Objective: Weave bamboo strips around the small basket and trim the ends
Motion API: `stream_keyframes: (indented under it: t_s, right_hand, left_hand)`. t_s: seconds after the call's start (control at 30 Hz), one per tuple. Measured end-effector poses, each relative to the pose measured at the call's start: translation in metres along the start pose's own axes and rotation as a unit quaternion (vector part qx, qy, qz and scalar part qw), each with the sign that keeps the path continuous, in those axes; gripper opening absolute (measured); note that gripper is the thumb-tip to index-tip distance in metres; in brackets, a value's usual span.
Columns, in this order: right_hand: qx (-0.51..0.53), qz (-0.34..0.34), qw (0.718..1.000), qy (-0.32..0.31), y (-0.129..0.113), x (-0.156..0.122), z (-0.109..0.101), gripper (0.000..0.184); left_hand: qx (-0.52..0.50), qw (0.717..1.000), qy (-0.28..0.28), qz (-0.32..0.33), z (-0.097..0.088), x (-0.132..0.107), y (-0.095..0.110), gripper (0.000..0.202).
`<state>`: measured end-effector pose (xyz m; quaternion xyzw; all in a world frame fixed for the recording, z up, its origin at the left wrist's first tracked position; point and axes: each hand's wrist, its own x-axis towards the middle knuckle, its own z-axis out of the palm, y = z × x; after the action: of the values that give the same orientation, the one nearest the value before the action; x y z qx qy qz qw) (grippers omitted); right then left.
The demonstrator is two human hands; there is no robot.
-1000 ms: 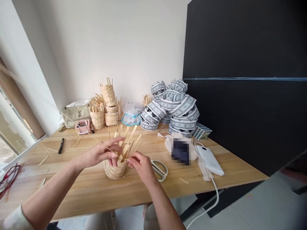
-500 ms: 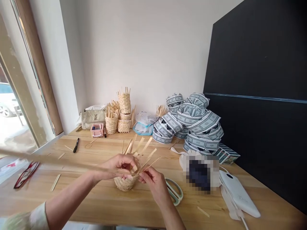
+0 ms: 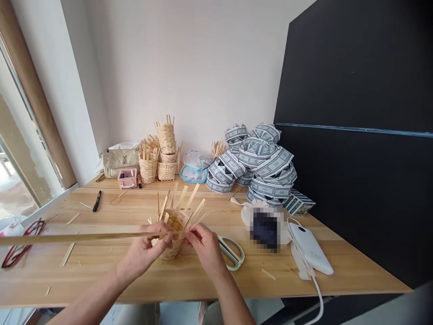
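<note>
A small woven basket (image 3: pixel 173 253) stands on the table in front of me, its upright stakes fanning out above the rim. A long flat bamboo strip (image 3: pixel 84 237) runs in from the left edge to the basket's near side. My left hand (image 3: pixel 149 250) pinches this strip between thumb and fingers at the basket's left. At the right of the rim, my right hand (image 3: pixel 204 246) is closed, its fingertips pressed on the strip's end among the stakes. The hands cover part of the basket wall. Scissors (image 3: pixel 232 253) lie just beyond my right hand, partly hidden by it.
Finished baskets (image 3: pixel 165 153) stack at the back beside a beige bag (image 3: pixel 122 162) and pink box (image 3: pixel 127 178). Patterned paper rings (image 3: pixel 260 162) pile at the back right. A white power bank (image 3: pixel 311 250) with cable lies right; red glasses (image 3: pixel 23 243) and a black pen (image 3: pixel 97 201) left.
The view has shifted, so the table things appear further left. My left hand has turned from reaching over the rim to pinching the strip, which now lies straighter. My right hand stays at the rim.
</note>
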<state>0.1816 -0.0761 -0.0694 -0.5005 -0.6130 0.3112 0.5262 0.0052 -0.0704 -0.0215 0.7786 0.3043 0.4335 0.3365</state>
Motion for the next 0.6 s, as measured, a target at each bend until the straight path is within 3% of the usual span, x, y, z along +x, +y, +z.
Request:
stream_keyframes:
  t_s: [0.27, 0.47, 0.6]
  right_hand:
    - [-0.034, -0.020, 0.999, 0.007, -0.005, 0.001, 0.004, 0.026]
    - [-0.066, -0.027, 0.997, -0.004, -0.013, 0.000, 0.005, 0.020]
    - [-0.098, -0.042, 0.994, -0.003, -0.023, -0.002, 0.005, 0.018]
  left_hand:
    - [-0.096, 0.994, 0.021, -0.041, -0.001, -0.023, -0.011, 0.022]
    - [-0.042, 0.997, 0.068, 0.005, -0.004, -0.037, -0.017, 0.021]
    - [-0.030, 0.991, 0.130, -0.006, -0.005, -0.040, -0.019, 0.016]
